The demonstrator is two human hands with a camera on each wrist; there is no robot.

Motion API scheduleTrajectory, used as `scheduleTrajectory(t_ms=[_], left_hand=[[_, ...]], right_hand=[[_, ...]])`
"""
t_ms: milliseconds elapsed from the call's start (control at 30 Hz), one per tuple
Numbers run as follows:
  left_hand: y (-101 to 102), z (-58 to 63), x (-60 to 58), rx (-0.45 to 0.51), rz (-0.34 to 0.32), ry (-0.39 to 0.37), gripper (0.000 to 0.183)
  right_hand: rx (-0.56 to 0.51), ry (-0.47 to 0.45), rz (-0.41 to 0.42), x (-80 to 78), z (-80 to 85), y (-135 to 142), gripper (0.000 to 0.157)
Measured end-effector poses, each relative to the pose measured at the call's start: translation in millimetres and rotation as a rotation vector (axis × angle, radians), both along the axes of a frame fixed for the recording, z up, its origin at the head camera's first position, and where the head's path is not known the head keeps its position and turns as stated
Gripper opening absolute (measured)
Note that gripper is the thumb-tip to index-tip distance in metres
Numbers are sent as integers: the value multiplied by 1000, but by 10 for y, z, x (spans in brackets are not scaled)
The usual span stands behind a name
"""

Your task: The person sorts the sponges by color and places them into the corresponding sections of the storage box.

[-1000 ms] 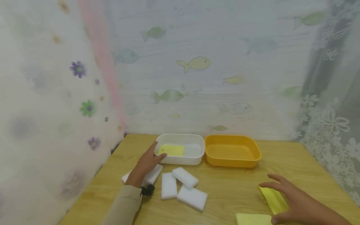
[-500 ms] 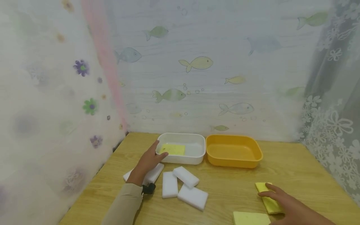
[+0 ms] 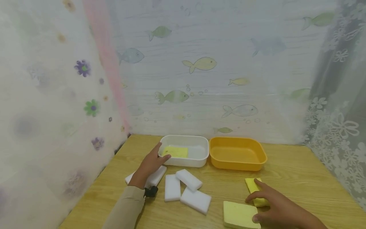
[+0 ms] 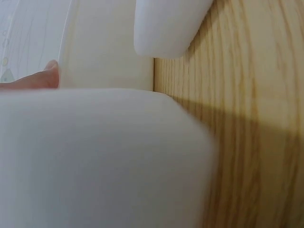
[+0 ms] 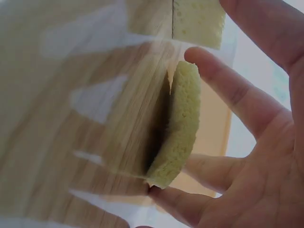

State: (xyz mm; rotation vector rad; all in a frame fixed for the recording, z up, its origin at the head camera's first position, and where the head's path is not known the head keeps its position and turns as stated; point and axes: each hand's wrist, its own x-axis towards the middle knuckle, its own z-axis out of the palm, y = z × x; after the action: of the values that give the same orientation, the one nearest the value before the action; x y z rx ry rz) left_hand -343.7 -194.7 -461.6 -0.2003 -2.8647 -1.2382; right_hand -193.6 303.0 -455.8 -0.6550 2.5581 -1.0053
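Observation:
My left hand [image 3: 150, 163] grips the near left corner of a white plastic tub [image 3: 191, 162], thumb over the rim. A flat yellow sponge [image 3: 180, 152] lies inside that tub. On the table's right side, my right hand [image 3: 277, 203] holds a bright yellow sponge [image 3: 251, 183] at its fingers, while the thumb touches a thicker pale yellow sponge [image 3: 238, 213]. The right wrist view has the held sponge [image 5: 183, 123] slightly bent on edge, with fingertips [image 5: 194, 56] at its ends. How firmly it is pinched is hard to see.
Several white foam blocks [image 3: 172, 187] lie on the wooden table [image 3: 220, 190], some beneath the left forearm. One block [image 4: 95, 156] fills much of the left wrist view. An orange tub [image 3: 237, 165] stands right of the white one. Printed curtains [image 3: 171, 79] hang behind.
My right hand has moved left and away from me, and both yellow sponges have slid along with it. The left hand stays on the white tub.

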Motion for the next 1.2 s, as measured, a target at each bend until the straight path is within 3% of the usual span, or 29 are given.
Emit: scheduleTrajectory(t_ms=[300, 567, 867, 1200], left_hand=[[21, 7, 20, -12, -2, -7, 94], [-13, -14, 62, 4, 15, -41, 92], [7, -3, 24, 0, 8, -22, 92], [-5, 12, 29, 1, 13, -16, 94]], right_hand=[[1, 75, -34, -91, -76, -161, 40], [3, 207, -59, -119, -134, -183, 74], [31, 72, -23, -65, -98, -138, 87], [70, 112, -20, -8, -71, -199, 82]])
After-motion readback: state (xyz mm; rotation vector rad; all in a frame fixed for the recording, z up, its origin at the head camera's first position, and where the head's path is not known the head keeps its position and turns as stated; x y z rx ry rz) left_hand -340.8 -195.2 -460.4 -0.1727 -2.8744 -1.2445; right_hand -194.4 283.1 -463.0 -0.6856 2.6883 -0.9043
